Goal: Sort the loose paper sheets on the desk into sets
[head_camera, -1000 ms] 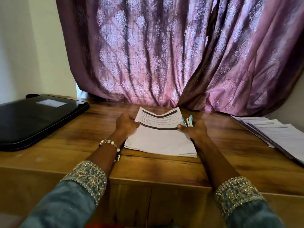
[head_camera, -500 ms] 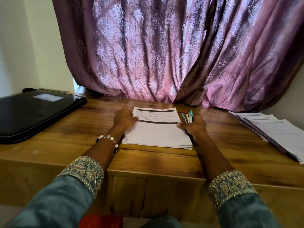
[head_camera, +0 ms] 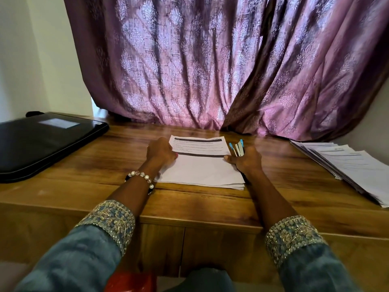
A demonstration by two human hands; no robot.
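The wooden surface (head_camera: 88,186) carries a closed black folder (head_camera: 42,142) at the far left and a fanned pile of sheets (head_camera: 347,165) at the far right, probably paper not yet sorted or a set laid aside, out of the working space; between them, in front of the person, lies the stack of sheets (head_camera: 202,169), flat and squared, likely so it can be tidied as one set; the left hand (head_camera: 161,152) rests at its left edge, fingers curled, the right hand (head_camera: 246,160) touches its right edge while gripping several pens (head_camera: 237,147)
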